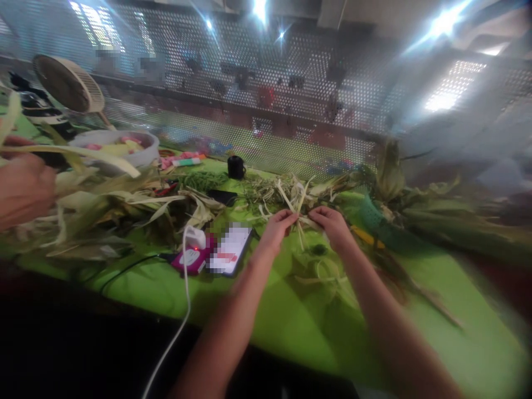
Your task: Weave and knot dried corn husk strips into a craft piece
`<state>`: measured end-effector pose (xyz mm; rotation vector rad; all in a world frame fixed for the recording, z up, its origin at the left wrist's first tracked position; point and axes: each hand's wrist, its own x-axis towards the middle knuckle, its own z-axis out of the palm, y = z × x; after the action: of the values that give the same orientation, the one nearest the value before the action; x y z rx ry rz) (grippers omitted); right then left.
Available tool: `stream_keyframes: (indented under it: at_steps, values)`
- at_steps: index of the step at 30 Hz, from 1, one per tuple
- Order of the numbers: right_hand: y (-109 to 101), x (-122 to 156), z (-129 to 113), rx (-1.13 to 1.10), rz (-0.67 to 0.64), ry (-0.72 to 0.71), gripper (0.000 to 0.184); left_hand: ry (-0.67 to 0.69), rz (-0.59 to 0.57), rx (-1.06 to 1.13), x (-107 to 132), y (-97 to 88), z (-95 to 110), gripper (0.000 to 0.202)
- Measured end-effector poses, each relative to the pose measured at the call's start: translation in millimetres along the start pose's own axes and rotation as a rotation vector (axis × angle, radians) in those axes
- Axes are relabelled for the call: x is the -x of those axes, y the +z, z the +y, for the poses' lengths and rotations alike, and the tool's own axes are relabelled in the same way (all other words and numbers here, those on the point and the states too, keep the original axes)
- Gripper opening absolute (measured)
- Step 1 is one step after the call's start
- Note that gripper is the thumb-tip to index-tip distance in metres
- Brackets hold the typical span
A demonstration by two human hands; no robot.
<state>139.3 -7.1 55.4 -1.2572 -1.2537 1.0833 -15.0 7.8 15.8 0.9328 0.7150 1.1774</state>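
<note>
Head view: pale strips [298, 214] cross between left hand [278, 226] and right hand [330, 221], both pinching them.

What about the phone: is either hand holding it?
No, the phone lies on the green table; the left hand and right hand pinch pale strips.

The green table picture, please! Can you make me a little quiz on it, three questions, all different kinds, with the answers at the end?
1. Pick one: on which side of the picture does the fan stand?
A) left
B) middle
C) right

2. True or false: a white plug sits on the purple socket box.

3. Fill in the gap: the left hand and the right hand are holding thin ____.

Key: 1. A. 2. True. 3. pale strips.
</note>
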Motion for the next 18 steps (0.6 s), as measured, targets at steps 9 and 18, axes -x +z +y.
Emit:
stream_keyframes:
  at_steps: [9,18]
  values:
    - [2,-2,4,0.3,0.081,-0.178,0.03,0.093,-0.022,-0.097,-5,0.3,-5,0.037]
    - [0,8,15,-0.02,-0.105,0.085,0.025,-0.059,-0.099,0.237,4,5.2,4,0.036]
